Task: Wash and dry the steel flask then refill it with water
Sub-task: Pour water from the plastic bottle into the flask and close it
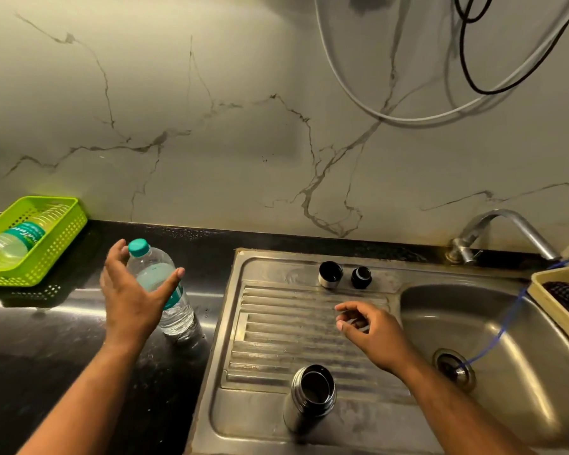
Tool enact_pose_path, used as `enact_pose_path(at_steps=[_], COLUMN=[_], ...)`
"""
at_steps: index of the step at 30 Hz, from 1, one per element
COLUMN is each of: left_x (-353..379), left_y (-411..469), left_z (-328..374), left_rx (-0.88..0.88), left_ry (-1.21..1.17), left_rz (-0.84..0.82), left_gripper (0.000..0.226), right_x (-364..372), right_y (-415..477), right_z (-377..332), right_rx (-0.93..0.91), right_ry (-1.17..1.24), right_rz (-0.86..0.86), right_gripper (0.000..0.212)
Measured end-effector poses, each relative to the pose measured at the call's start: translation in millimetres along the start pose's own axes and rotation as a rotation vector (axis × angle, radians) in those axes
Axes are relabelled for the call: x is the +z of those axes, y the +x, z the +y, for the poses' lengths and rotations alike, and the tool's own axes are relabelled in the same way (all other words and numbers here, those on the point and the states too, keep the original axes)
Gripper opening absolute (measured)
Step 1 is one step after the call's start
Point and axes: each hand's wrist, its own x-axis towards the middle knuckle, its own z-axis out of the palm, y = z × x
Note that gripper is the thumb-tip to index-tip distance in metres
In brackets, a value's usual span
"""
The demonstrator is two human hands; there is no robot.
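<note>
looks like refill step. your left hand (128, 290) spread round water bottle (178, 316) on counter (46, 339), not gripping; right hand (372, 330) loosely curled, empty. steel flask (312, 395) open, upright, drainboard (276, 323) front edge. next: grip bottle, uncap.

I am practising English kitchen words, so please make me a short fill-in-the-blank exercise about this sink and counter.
1. The flask stands on the drainboard with its lid ____.
2. The colour of the basket is ____.
3. The left hand is spread open beside a plastic ____.
Missing words: off; green; bottle.
</note>
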Motion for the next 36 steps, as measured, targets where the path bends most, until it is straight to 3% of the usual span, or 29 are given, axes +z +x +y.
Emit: enact_pose_path(at_steps=[5, 9, 12, 16, 19, 22, 28, 36], left_x=[21, 35, 42, 51, 56, 57, 60, 66], left_y=[-41, -62, -75, -95, -112, -131, -141, -121], left_z=[24, 28, 23, 18, 22, 16, 11, 37], left_rx=[0.248, 0.249, 0.334, 0.376, 0.315, 0.309, 0.222, 0.360], left_ry=[0.132, 0.244, 0.283, 0.280, 0.181, 0.160, 0.115, -0.082], left_rz=[0.168, 0.167, 0.088, -0.050, -0.192, -0.308, -0.422, -0.482], left_gripper=[0.085, 0.089, 0.083, 0.076, 0.071, 0.069, 0.065, 0.039], right_x=[0, -4, -8, -18, -25, -17, -19, -40], right_y=[5, 29, 64, 128, 170, 190, 187, 113], right_z=[12, 17, 25, 49, 72, 93, 99, 52], right_rx=[0.057, 0.113, 0.136, 0.103, 0.190, 0.243, 0.209, 0.229], right_ry=[-0.010, -0.046, -0.121, -0.479, -0.706, -0.789, -0.703, -0.164], right_rz=[0.033, 0.064, 0.060, 0.134, 0.008, -0.127, 0.005, 0.205], right_gripper=[0.017, 0.017, 0.024, 0.051, 0.075, 0.081, 0.053, 0.046])
